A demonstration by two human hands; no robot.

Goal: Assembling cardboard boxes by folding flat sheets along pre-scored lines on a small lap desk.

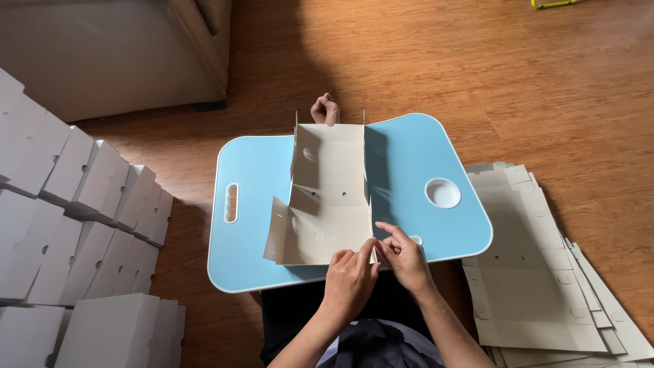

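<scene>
Folding a flat cardboard box blank on a blue lap table; head view, the only one. Blank lies across the table's middle, side walls partly raised, far end standing near the person's toes; a loose side flap sags at the near left. Left hand and right hand meet at the near right corner of the blank, fingers curled, both pinching the edge of the near flap; thumbs and forefingers pressed close together. Judged step: creasing or tucking the near end wall; the next move likely calls for a firm hold on that corner while the left flap is brought upright. Around: folded white boxes stacked at left; pile of unfolded blanks on the wooden floor at right; table's cup recess and handle slot lie beside the blank, apart from it; nothing blocks the hands.
</scene>
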